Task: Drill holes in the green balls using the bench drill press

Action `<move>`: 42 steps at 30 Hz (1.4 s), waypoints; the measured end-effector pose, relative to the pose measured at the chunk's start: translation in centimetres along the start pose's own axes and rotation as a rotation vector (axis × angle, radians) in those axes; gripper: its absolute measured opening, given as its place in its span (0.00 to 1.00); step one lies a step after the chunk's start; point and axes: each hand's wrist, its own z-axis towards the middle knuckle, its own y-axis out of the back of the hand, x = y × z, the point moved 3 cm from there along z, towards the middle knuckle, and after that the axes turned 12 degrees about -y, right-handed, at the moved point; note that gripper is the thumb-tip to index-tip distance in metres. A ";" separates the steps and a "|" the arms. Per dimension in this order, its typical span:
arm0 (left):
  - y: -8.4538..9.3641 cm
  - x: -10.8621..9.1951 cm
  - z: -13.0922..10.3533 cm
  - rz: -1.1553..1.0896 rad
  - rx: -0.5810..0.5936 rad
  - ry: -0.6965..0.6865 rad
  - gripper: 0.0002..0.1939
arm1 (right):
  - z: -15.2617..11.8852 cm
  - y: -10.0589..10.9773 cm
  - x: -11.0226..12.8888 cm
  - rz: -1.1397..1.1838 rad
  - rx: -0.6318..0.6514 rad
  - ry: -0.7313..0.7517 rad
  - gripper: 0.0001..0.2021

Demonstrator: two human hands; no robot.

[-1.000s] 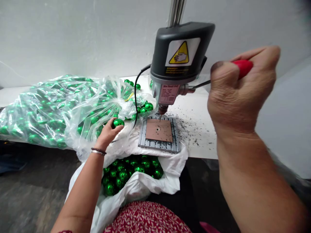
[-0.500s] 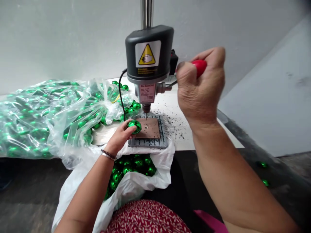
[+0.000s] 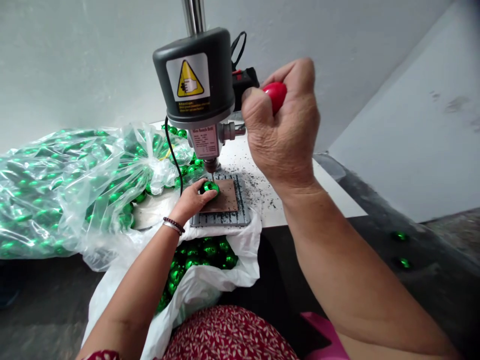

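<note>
A shiny green bauble (image 3: pixel 212 187) is held by my left hand (image 3: pixel 192 201), its fingers and thumb round the left side. It sits over the brown board (image 3: pixel 227 197), directly below the drill bit (image 3: pixel 213 176). Whether the bit touches it I cannot tell. My right hand (image 3: pixel 285 125) is closed on the red knob (image 3: pixel 276 96) of the lever on the bench drill (image 3: pixel 193 75). The board lies on the drill's grey slotted base (image 3: pixel 240 217).
A large clear bag (image 3: pixel 48 195) of green baubles lies on the left. In front of the base, a white bag (image 3: pixel 225 281) holds several more. Dark shavings litter the white table (image 3: pixel 330 200). Two baubles (image 3: pixel 404 263) lie on the floor at right.
My left hand has brought the bauble from the board's left edge to beneath the drill bit. My right hand stays on the lever knob. The whole view has shifted and tilted slightly.
</note>
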 end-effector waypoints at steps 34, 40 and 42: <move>-1.4 -0.7 0.4 -0.043 0.001 -0.018 0.33 | -3.3 0.8 -1.8 -0.120 -0.124 0.150 0.06; -1.5 -0.7 0.2 -0.034 -0.024 -0.004 0.35 | -4.4 0.6 -2.8 -0.143 -0.195 0.150 0.05; -1.5 -0.6 0.2 -0.037 -0.024 -0.001 0.35 | -4.7 0.4 -3.1 -0.134 -0.223 0.148 0.06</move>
